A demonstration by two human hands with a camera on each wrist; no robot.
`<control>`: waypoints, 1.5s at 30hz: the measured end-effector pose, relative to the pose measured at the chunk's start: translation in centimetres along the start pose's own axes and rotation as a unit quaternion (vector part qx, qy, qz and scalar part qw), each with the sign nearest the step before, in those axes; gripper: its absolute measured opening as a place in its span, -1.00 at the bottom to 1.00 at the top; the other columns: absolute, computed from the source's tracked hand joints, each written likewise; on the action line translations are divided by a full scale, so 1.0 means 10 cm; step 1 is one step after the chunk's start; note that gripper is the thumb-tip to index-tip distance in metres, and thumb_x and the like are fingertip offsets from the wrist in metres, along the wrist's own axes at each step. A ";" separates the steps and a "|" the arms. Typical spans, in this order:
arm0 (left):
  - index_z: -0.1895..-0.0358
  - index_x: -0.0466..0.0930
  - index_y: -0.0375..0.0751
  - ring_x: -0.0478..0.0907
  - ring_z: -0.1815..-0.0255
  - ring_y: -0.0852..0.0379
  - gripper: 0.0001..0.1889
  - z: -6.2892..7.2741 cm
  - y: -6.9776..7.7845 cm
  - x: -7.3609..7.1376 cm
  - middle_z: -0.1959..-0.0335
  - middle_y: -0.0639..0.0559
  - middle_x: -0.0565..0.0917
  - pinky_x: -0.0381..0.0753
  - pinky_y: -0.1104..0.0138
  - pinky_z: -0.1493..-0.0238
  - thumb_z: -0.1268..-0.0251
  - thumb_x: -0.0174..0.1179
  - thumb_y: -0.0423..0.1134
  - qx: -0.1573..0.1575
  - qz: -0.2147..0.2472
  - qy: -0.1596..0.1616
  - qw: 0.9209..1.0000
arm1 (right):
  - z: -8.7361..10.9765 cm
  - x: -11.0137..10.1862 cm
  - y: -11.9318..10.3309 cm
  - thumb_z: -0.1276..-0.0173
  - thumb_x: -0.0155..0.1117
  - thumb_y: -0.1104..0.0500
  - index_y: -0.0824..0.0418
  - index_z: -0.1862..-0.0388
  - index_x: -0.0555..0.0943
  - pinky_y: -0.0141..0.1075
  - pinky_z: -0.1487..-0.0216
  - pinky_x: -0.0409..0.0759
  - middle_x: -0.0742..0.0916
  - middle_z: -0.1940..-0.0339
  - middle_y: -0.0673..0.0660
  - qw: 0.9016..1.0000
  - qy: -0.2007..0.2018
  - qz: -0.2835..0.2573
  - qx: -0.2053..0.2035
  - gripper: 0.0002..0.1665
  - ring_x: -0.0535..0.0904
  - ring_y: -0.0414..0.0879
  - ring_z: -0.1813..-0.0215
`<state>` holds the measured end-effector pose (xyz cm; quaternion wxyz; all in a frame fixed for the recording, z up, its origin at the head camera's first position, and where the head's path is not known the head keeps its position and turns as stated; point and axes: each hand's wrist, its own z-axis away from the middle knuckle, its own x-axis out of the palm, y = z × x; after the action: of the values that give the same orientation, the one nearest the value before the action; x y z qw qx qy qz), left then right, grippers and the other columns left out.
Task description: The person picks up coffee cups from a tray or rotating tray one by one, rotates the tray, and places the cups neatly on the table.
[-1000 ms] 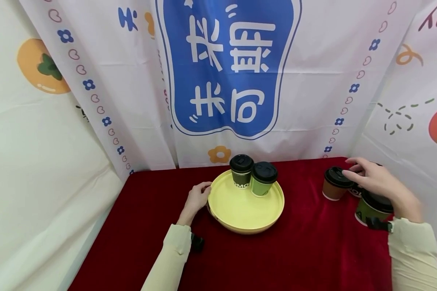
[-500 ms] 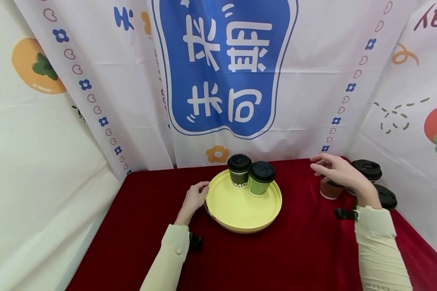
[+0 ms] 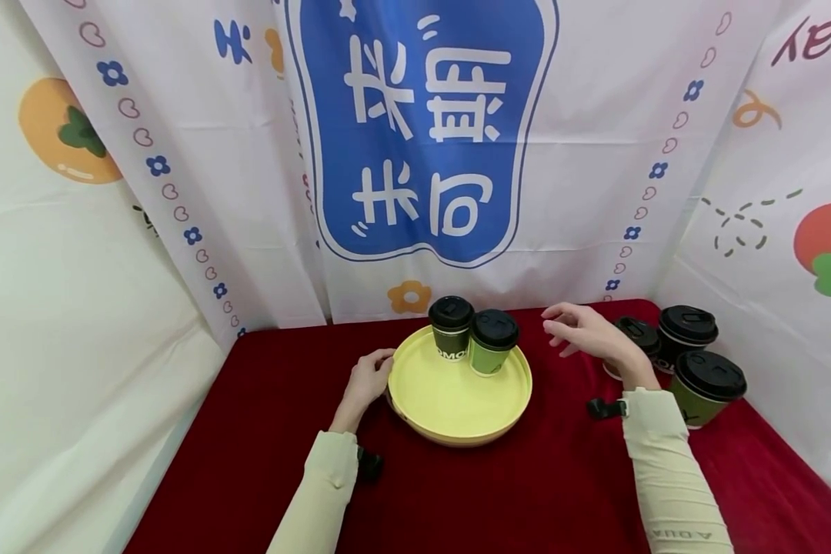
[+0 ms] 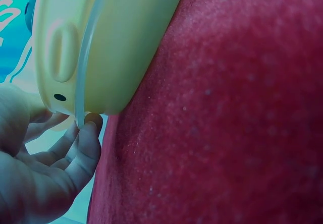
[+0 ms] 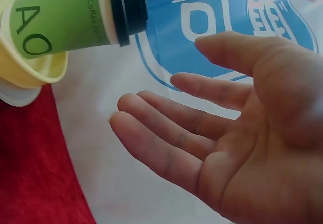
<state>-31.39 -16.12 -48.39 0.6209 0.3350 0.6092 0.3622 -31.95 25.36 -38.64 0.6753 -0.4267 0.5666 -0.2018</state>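
Left hand (image 3: pixel 370 375): pinched left rim of yellow tray (image 3: pixel 457 419), on red cloth (image 3: pixel 526 500). Dark cup (image 3: pixel 450 340): upright, far side of tray. Light-green cup (image 3: pixel 488 358): upright, just right of dark cup. Right hand (image 3: pixel 587 334): fingers loosely spread, holding nothing, between tray and right-side cups; had shifted left from over those, apparently bringing tray pair nearer reach. Part-hidden cup (image 3: pixel 639 332): behind right wrist. Large dark cup (image 3: pixel 687 329): far right. Olive cup (image 3: pixel 706 383): nearer, right.
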 end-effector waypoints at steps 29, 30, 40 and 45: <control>-0.29 0.53 0.01 0.57 0.47 0.14 -0.64 0.01 0.00 0.00 0.17 -0.07 0.69 0.53 0.35 0.45 -0.55 -0.02 -0.08 0.005 0.003 0.003 1.000 | -0.30 0.66 0.38 -0.53 0.08 0.08 0.33 -0.32 0.43 -0.17 0.19 0.72 0.58 -0.20 0.45 0.995 0.001 -0.095 0.035 -0.50 0.62 0.22 -0.07; -0.29 0.53 0.02 0.57 0.47 0.14 -0.64 0.01 -0.01 0.00 0.17 -0.06 0.69 0.53 0.35 0.45 -0.55 -0.02 -0.08 0.003 0.001 0.003 1.000 | -0.30 0.66 0.38 -0.53 0.08 0.09 0.33 -0.32 0.43 -0.18 0.19 0.72 0.58 -0.20 0.45 0.995 0.002 -0.094 0.039 -0.50 0.63 0.22 -0.06; -0.30 0.52 0.04 0.49 0.56 0.15 -0.63 0.02 -0.04 -0.01 0.27 -0.04 0.67 0.49 0.34 0.48 -0.56 -0.05 -0.05 0.008 -0.011 -0.001 1.000 | -0.31 0.67 0.47 -0.54 0.07 0.08 0.40 -0.31 0.43 -0.13 0.17 0.72 0.60 -0.14 0.44 0.995 -0.004 -0.086 0.058 -0.48 0.64 0.11 0.01; -0.29 0.52 0.03 0.42 0.64 0.16 -0.63 0.01 -0.04 -0.01 0.38 -0.03 0.64 0.46 0.34 0.51 -0.56 -0.05 -0.06 0.020 -0.014 -0.001 1.000 | -0.33 0.71 0.52 -0.54 0.05 0.08 0.42 -0.34 0.40 -0.12 0.18 0.73 0.61 -0.14 0.42 0.993 -0.016 -0.092 0.070 -0.45 0.67 0.06 0.02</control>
<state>-31.27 -16.40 -48.66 0.6195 0.3392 0.6201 0.3415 -34.13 21.74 -47.03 0.6910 -0.4323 0.4983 -0.2953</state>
